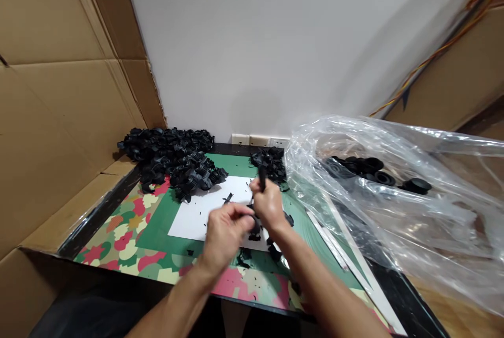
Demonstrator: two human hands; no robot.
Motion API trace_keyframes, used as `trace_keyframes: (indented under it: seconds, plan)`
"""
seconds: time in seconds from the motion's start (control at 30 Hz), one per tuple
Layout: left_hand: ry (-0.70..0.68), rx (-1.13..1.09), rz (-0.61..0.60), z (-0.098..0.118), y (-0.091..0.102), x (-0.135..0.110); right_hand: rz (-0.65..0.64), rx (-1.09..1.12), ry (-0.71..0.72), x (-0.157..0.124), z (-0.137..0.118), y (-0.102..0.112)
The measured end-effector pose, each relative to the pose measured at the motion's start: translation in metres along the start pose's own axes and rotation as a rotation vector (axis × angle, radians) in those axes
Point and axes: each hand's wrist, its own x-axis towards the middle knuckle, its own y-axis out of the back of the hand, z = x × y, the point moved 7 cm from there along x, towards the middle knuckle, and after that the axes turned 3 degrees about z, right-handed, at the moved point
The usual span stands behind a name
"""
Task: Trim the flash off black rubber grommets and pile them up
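My left hand is closed around a small black rubber part held over a white sheet. My right hand is closed in a fist on a black-handled tool whose end sticks up above the fingers. The two hands meet at the part. Black trimmings lie scattered on the green mat below the hands.
A large heap of black ribbed rubber parts lies at the back left, a smaller heap behind the hands. A clear plastic bag holding black round parts fills the right. Cardboard walls stand on the left.
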Motion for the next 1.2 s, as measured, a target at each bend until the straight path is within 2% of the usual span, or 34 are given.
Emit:
trace_keyframes:
  seconds: [0.07, 0.13, 0.23, 0.3, 0.43, 0.53, 0.6, 0.73, 0.8, 0.9, 1.0, 1.13, 1.2]
  plan:
    - [0.116, -0.050, -0.068, -0.012, -0.003, -0.009, 0.089, -0.037, -0.038, 0.016, 0.011, 0.017]
    - [0.185, -0.128, -0.010, -0.017, 0.007, -0.010, 0.101, -0.073, -0.045, 0.025, 0.017, 0.034]
    - [0.223, -0.283, 0.084, -0.017, 0.026, 0.000, 0.008, -0.137, -0.038, 0.026, 0.021, 0.049]
    - [0.269, -0.351, 0.090, -0.018, 0.032, 0.009, -0.053, -0.192, -0.041, 0.021, 0.023, 0.052]
    - [0.311, -0.424, 0.058, -0.021, 0.032, 0.016, -0.094, -0.291, 0.017, 0.009, 0.023, 0.051]
    - [0.300, -0.442, 0.054, -0.022, 0.032, 0.015, -0.034, -0.354, 0.123, 0.001, 0.014, 0.050]
    - [0.290, -0.442, 0.050, -0.022, 0.032, 0.014, -0.020, -0.302, 0.128, -0.005, 0.009, 0.047]
    - [0.280, -0.407, 0.063, -0.020, 0.032, 0.013, -0.211, -0.049, 0.102, -0.025, -0.006, 0.027]
    - [0.277, -0.377, 0.069, -0.019, 0.031, 0.013, -0.274, 0.032, 0.173, -0.037, -0.019, 0.018]
    - [0.265, -0.339, 0.052, -0.018, 0.027, 0.013, -0.259, 0.036, 0.384, -0.050, -0.037, 0.011]
    - [0.269, -0.298, 0.060, -0.019, 0.027, 0.013, -0.209, -0.069, 0.553, -0.058, -0.042, 0.008]
    - [0.254, -0.254, 0.122, -0.020, 0.031, 0.012, -0.176, -0.246, 0.672, -0.065, -0.043, 0.006]
    - [0.217, -0.247, 0.105, -0.017, 0.030, 0.012, -0.157, -0.337, 0.750, -0.070, -0.049, 0.006]
